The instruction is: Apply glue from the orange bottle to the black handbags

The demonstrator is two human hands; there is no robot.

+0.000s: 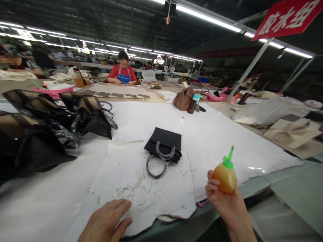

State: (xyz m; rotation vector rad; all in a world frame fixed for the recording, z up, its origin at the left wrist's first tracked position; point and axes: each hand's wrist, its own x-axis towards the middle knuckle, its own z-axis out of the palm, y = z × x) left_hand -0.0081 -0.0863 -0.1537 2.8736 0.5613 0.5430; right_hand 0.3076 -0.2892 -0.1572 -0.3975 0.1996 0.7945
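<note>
In my right hand (227, 205) is a squeeze bottle (224, 178) of amber liquid, its green nozzle pointing up. The hand is closed round the bottle, above the table's near right edge. My left hand (108, 220) holds nothing; its fingers are stretched out, thumb apart, over the near part of the white sheet. Between and beyond both hands lies a small black handbag (164, 144) on its side. Its two handles are wrapped in clear plastic and point toward me. Neither hand touches the bag.
Several black bags (63, 121) with wrapped handles crowd the table's left side. Glue-like scraps dot the white sheet (136, 191). Farther back are a brown cloth bundle (183, 98) and a dark bottle with a turquoise cap (193, 103). A person (123, 72) in red sits across the table.
</note>
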